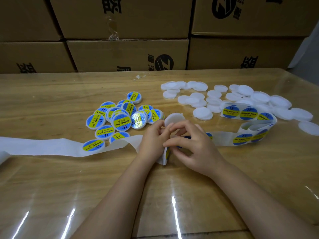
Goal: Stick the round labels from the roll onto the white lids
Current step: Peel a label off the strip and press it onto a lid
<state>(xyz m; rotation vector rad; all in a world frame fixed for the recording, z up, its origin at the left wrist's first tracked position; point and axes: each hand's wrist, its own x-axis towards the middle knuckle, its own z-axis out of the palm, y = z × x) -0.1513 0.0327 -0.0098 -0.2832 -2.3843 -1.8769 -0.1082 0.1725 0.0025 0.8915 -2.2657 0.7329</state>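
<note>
My left hand (pixel 152 138) holds a bare white lid (pixel 174 119) upright between thumb and fingers, and also pinches the backing strip where it folds (pixel 165 156). My right hand (pixel 193 145) has its fingers on a blue and yellow round label (pixel 183 138) at that fold; most of the label is hidden under the fingers. The label strip (pixel 248 137) loops away to the right with several round labels on it. Emptied white backing paper (pixel 51 146) trails off to the left.
A heap of labelled lids (pixel 120 118) lies left of my hands. Several plain white lids (pixel 241 99) are spread at the back right. The wooden table (pixel 51 94) has a shiny clear cover. Stacked cardboard boxes (pixel 127 54) stand behind it.
</note>
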